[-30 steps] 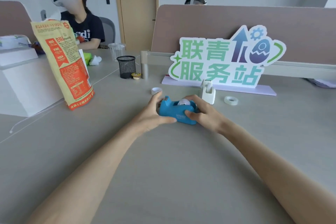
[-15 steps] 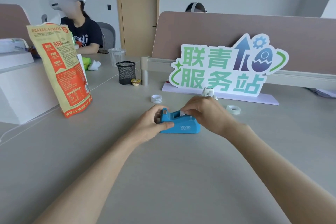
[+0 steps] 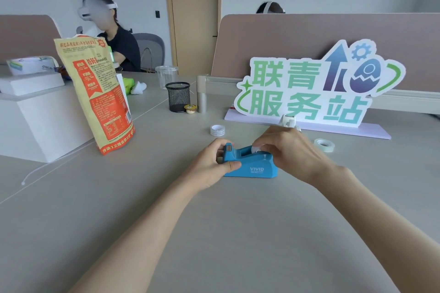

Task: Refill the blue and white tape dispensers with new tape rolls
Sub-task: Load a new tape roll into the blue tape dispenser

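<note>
Blue dispenser (image 3: 252,166) on counter (image 3: 214,233), long axis left-right.
Left hand (image 3: 210,162) grips its cutter end; right hand (image 3: 291,150), over the cradle, pinches the roll (image 3: 256,149).

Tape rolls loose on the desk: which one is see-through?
The translucent tape roll lying flat right of the right hand; the white tape roll, beyond the left hand, is opaque.

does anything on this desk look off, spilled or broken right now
Nothing stands out. The blue dispenser sits upright on the table, gripped by the left hand, while the right hand pinches the roll in its slot. A clear roll and a small white roll lie flat nearby. Nothing spilled or broken.
</note>
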A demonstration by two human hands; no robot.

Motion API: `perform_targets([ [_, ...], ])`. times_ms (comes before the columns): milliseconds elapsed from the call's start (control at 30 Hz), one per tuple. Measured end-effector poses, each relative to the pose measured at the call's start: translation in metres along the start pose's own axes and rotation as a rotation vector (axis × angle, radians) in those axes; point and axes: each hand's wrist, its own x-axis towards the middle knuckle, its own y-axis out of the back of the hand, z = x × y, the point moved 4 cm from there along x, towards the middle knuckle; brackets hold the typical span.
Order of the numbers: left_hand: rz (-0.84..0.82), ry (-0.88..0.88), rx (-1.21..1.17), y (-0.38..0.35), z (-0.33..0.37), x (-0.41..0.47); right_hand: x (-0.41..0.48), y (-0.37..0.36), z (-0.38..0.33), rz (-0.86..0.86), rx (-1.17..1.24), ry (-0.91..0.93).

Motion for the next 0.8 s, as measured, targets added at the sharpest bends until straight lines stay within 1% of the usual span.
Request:
perform_targets([
  [67, 0.010, 0.001, -0.008, -0.001, 0.001, 0.001, -0.002, 0.002, 0.000, 0.068, 0.028, -0.013],
  [200, 0.050, 0.032, 0.004, -0.004, 0.002, 0.010, -0.008, 0.016, 0.002, 0.359, 0.154, -0.121],
  [267, 0.067, 0.046, 0.032, -0.007, 0.003, 0.017, -0.017, 0.009, -0.005, 0.414, 0.265, -0.201],
  [333, 0.114, 0.021, 0.133, -0.008, 0.004, 0.018, -0.030, -0.008, -0.016, 0.364, 0.369, -0.262],
  [367, 0.169, -0.021, 0.217, -0.006, 0.008, 0.014, -0.035, -0.017, -0.020, 0.319, 0.402, -0.278],
  [433, 0.316, -0.186, 0.338, 0.000, 0.020, -0.004, -0.038, -0.030, -0.023, 0.257, 0.453, -0.312],
  [467, 0.372, -0.258, 0.349, 0.001, 0.027, -0.017, -0.037, -0.034, -0.020, 0.239, 0.494, -0.349],
  [500, 0.392, -0.288, 0.335, 0.001, 0.033, -0.029, -0.036, -0.038, -0.018, 0.216, 0.537, -0.392],
  [533, 0.367, -0.269, 0.306, 0.000, 0.036, -0.039, -0.034, -0.042, -0.016, 0.188, 0.567, -0.428],
  [633, 0.153, -0.016, 0.181, -0.010, 0.029, -0.044, -0.033, -0.049, -0.011, 0.107, 0.620, -0.485],
  [667, 0.112, 0.031, 0.146, -0.011, 0.026, -0.043, -0.033, -0.050, -0.012, 0.089, 0.647, -0.492],
  [733, 0.082, 0.050, 0.125, -0.012, 0.024, -0.039, -0.032, -0.049, -0.014, 0.068, 0.675, -0.488],
  [800, 0.073, 0.051, 0.166, -0.011, 0.024, -0.038, -0.033, -0.048, -0.015, 0.054, 0.675, -0.487],
])
